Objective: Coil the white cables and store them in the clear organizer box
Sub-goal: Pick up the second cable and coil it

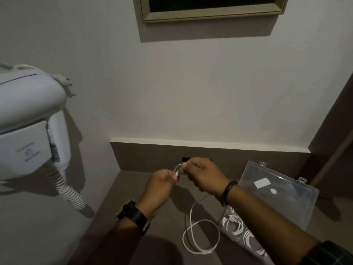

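Observation:
A white cable (200, 234) lies in a loose loop on the brown counter, and its upper end rises out of sight behind my right wrist. My left hand (160, 186) and my right hand (202, 175) meet above the counter, both pinching a short bent stretch of white cable (177, 169) between the fingertips. The clear organizer box (298, 211) stands open at the right, its lid tilted back against the wall. Several coiled white cables (236, 224) lie inside its base, partly hidden by my right forearm.
A white wall-mounted hair dryer (30, 119) with a ribbed hose (70, 194) hangs at the left. A framed dark panel (210, 8) is on the wall above. A dark socket (185, 159) sits in the backsplash behind my hands. The brown counter (118, 190) meets the left wall.

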Tool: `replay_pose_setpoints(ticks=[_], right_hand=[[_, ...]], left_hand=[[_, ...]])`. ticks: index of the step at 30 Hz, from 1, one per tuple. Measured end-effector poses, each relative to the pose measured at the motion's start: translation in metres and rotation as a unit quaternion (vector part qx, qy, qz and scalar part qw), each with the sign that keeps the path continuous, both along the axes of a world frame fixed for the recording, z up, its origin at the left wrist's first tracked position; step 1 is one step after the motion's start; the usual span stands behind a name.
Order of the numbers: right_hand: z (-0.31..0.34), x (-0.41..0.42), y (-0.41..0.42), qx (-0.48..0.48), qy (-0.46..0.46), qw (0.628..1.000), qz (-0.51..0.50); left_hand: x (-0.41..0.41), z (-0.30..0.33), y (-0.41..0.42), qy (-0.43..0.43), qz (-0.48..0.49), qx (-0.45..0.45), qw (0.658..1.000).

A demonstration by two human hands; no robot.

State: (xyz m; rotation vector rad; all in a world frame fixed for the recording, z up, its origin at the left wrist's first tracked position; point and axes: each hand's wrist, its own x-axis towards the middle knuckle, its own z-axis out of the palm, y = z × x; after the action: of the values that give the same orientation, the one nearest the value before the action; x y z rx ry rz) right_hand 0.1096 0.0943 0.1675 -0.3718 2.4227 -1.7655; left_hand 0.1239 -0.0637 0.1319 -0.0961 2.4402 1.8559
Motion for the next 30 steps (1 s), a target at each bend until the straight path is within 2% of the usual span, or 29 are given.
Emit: replay_pose_setpoints(ticks=[2, 3, 5, 7, 9, 12, 17, 20, 22, 24, 26, 30], right_hand=[[0.003, 0.012, -0.015, -0.014, 0.032, 0.999, 0.015], [0.003, 0.016, -0.018, 0.002, 0.060, 0.998, 0.014], [0.000, 0.022, -0.019, 0.039, 0.103, 0.994, 0.023], [-0.011, 0.030, -0.016, 0.069, 0.111, 0.990, 0.053], [-0.028, 0.038, -0.014, 0.112, 0.109, 0.984, 0.086], [-0.042, 0.033, -0.008, 0.151, 0.097, 0.979, 0.094], [-0.034, 0.008, 0.006, 0.213, 0.065, 0.968, 0.118], [-0.016, -0.012, 0.015, 0.268, 0.084, 0.952, 0.123], [0.003, -0.026, 0.022, 0.315, 0.085, 0.937, 0.121], [0.020, -0.036, 0.028, 0.331, 0.080, 0.936, 0.084], [0.032, -0.035, 0.027, 0.299, 0.081, 0.949, 0.056], [0.031, -0.001, 0.006, 0.306, 0.131, 0.939, 0.080]], left_hand=[[0.001, 0.008, 0.002, 0.024, -0.009, -0.043, 0.999], [0.001, 0.013, 0.001, 0.013, -0.007, -0.010, 1.000], [-0.003, 0.024, -0.004, -0.050, 0.023, 0.147, 0.988], [-0.006, 0.039, -0.010, -0.112, 0.033, 0.306, 0.945], [-0.007, 0.051, -0.016, -0.149, 0.013, 0.364, 0.919], [-0.002, 0.064, -0.015, -0.165, -0.045, 0.352, 0.920], [0.011, 0.070, 0.000, -0.103, -0.144, 0.308, 0.935], [0.020, 0.066, 0.005, -0.092, -0.239, 0.235, 0.938], [0.022, 0.060, 0.005, -0.109, -0.263, 0.153, 0.946], [0.021, 0.049, 0.007, -0.139, -0.236, 0.077, 0.959], [0.019, 0.039, 0.010, -0.152, -0.169, 0.059, 0.972], [0.001, 0.039, 0.007, -0.128, -0.042, 0.184, 0.974]])
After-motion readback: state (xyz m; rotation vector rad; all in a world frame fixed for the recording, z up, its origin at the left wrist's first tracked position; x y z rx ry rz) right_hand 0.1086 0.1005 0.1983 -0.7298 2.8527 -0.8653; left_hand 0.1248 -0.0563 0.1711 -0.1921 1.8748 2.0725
